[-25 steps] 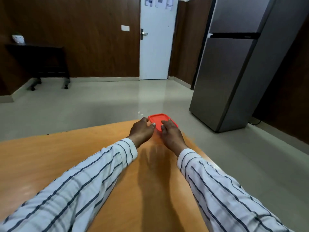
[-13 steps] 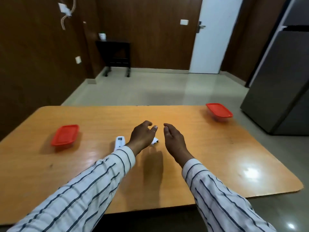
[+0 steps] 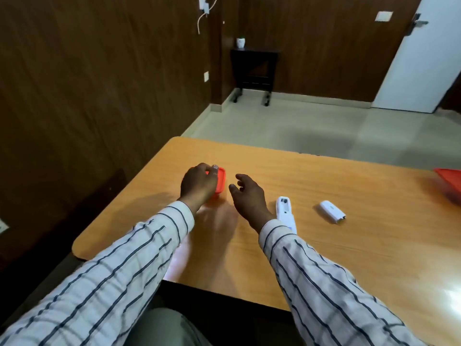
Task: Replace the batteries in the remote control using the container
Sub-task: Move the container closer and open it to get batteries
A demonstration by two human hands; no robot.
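I am watching the left hand (image 3: pixel 198 184) curling over the red container (image 3: pixel 219 182) near the desk's (image 3: pixel 349 245) left end, fingers draped on its lid and touching it; whether it is actually gripping I cannot tell. The right hand (image 3: pixel 248 196) is hovering just beside the container, fingers spread and loose, holding nothing. The white remote (image 3: pixel 285 211) is lying face down just right of the right wrist, its battery bay showing open at the far end. Its cover (image 3: pixel 331 211) is lying apart, further right. A second red container (image 3: pixel 450 181) is sitting at the right edge of the view, well apart.
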